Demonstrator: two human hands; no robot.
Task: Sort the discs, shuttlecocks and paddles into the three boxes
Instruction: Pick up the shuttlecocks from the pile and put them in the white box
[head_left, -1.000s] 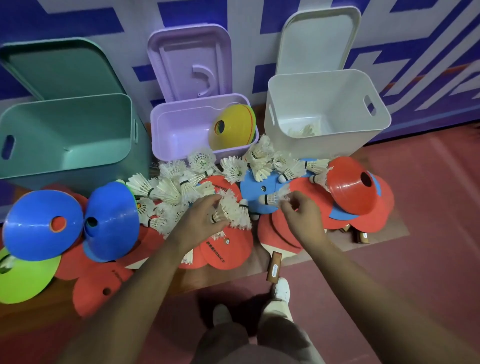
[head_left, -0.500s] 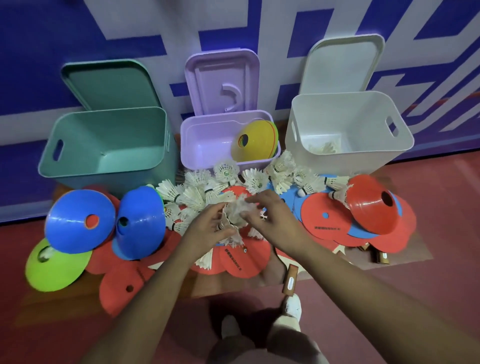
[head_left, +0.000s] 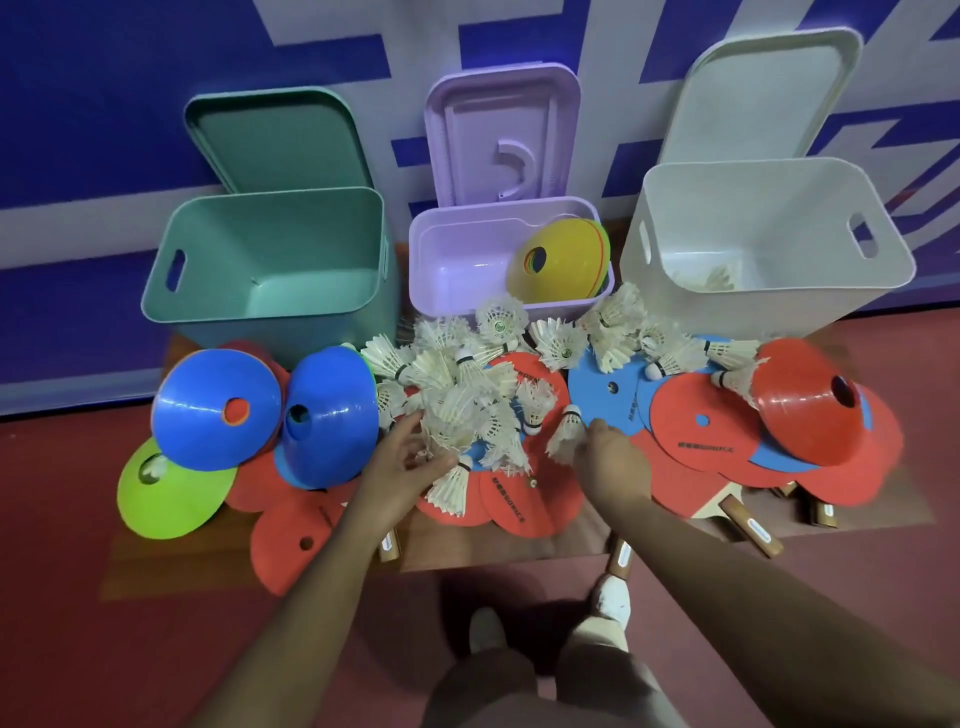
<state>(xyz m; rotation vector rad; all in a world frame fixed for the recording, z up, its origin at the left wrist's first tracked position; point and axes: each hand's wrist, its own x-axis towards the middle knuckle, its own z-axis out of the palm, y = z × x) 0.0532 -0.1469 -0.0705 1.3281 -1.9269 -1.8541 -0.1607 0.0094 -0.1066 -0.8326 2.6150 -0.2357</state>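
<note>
Hands now apart: my left hand (head_left: 410, 463) grips a shuttlecock bunch (head_left: 458, 411), my right hand (head_left: 615, 463) pinches a lone shuttlecock (head_left: 564, 434).

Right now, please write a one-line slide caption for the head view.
The left hand grips a shuttlecock bunch and the right hand pinches one shuttlecock before the purple box.
</note>
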